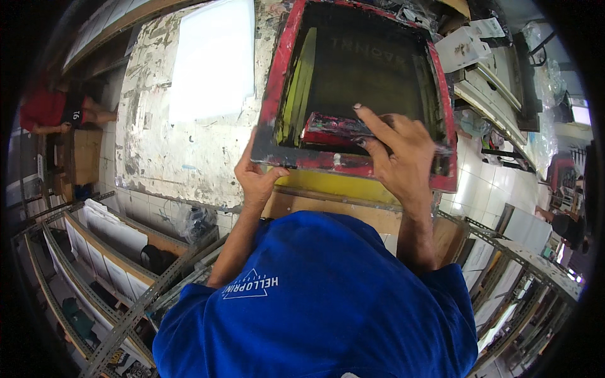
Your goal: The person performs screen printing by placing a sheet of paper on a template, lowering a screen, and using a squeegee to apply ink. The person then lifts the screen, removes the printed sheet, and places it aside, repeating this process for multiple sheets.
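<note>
A screen printing frame with red, ink-smeared sides lies before me, its dark mesh edged with yellow-green strips. My left hand grips its near left corner, thumb at the front edge and fingers up along the left side. Inside the frame, near its front bar, a red and black ink-stained squeegee lies crosswise on the mesh. My right hand is closed over the squeegee's right end, with the index finger stretched forward along it. Dark ink marks those fingertips. The palm hides the squeegee's right end.
White sheets lie on the paint-spotted table left of the frame. A yellow board shows under the frame's front edge. Metal racks stand at lower left and right. A person in red is at far left, and clutter crowds the right.
</note>
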Demonstrator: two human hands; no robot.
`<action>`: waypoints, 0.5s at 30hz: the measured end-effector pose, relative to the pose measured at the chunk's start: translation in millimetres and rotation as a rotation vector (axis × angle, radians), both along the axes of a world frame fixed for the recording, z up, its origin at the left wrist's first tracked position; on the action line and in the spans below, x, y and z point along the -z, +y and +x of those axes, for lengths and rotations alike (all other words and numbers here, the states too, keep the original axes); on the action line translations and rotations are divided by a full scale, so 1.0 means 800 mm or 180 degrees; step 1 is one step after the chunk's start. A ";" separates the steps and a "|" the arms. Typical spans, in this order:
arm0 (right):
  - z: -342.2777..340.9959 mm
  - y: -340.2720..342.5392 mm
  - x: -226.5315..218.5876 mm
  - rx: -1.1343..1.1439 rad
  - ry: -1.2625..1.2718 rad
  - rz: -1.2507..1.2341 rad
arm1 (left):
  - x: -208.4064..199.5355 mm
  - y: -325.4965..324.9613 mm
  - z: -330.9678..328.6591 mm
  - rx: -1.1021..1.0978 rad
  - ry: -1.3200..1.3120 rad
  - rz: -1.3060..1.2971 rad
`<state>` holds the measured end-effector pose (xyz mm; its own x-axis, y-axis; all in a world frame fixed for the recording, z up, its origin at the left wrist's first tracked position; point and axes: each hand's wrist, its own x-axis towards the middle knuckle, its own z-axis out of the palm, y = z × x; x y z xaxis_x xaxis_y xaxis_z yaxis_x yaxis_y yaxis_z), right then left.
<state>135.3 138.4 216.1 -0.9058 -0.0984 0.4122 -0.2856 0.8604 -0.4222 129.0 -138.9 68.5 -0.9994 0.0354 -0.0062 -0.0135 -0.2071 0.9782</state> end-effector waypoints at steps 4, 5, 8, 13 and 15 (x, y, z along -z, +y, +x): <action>0.010 0.005 0.109 0.0042 -0.0364 -0.0298 | 0.077 -0.022 0.013 0.0240 0.0661 -0.1200; 0.015 0.006 0.139 0.0036 -0.0570 -0.0249 | 0.081 -0.023 0.010 0.0248 0.0933 -0.1559; 0.020 -0.004 0.150 0.0019 -0.1170 0.0266 | 0.086 -0.028 0.010 0.0264 0.1071 -0.2539; 0.009 -0.012 0.175 0.0279 -0.1294 0.0479 | 0.093 -0.030 0.012 0.0195 0.1200 -0.3029; -0.018 -0.002 0.186 0.0387 -0.1066 0.0424 | 0.091 -0.030 0.013 0.0182 0.1152 -0.2977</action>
<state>120.8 136.9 67.6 -0.9965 -0.0146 0.0820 -0.0431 0.9331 -0.3571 139.7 -163.1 -4.6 -0.9436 0.2197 0.2478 0.3311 0.6384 0.6949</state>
